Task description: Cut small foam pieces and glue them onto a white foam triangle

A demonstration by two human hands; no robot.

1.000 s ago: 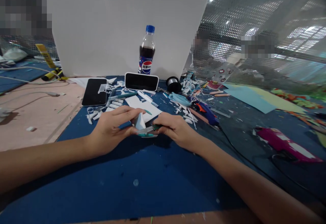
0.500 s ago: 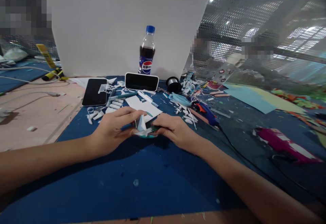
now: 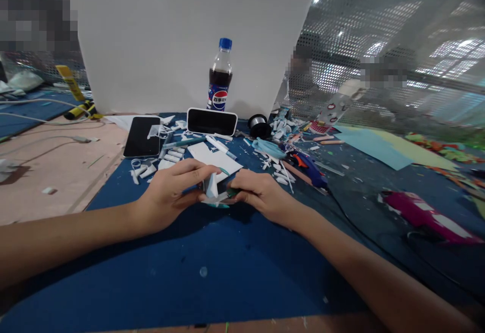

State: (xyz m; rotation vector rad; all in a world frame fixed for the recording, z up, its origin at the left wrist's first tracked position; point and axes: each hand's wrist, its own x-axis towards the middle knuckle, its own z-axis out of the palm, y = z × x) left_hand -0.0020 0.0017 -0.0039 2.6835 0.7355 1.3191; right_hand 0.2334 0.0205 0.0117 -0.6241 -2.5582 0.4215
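My left hand (image 3: 172, 191) pinches a small white folded piece (image 3: 211, 187) between thumb and fingers, holding it upright on the blue mat (image 3: 212, 267). My right hand (image 3: 261, 194) meets it from the right, fingers closed round a green-handled tool (image 3: 226, 194) whose tip lies against the base of the white piece. A flat white card (image 3: 212, 157) lies just beyond the hands.
A cola bottle (image 3: 220, 76) stands before a white board (image 3: 182, 35). Two phones (image 3: 211, 121) (image 3: 142, 137), a wire spool (image 3: 258, 123), white scraps, a blue glue gun (image 3: 308, 167) with its cord, coloured paper (image 3: 373, 146) and a pink object (image 3: 424, 217) lie around.
The white piece has been turned slightly and sits more upright between the fingers. The tool's handle is drawn closer in under my right hand. Both hands stay in place.
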